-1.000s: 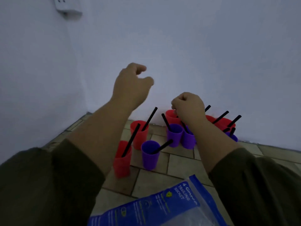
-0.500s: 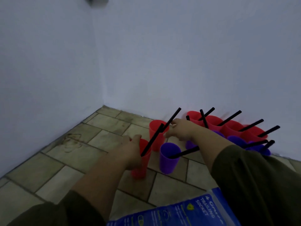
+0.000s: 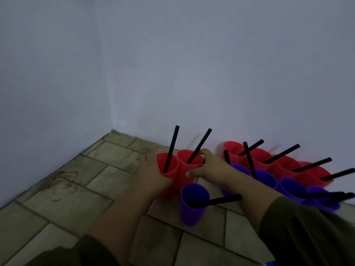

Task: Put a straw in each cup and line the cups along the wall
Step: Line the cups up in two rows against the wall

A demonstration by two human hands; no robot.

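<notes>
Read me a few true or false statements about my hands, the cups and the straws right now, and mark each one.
1. The left hand holds the leftmost red cup. True.
2. The right hand holds a purple cup. False: it holds the second red cup.
3. The nearest purple cup has a black straw in it. True.
4. The nearest purple cup stands against the wall. False: it stands out on the tiled floor, in front of the two held cups.
</notes>
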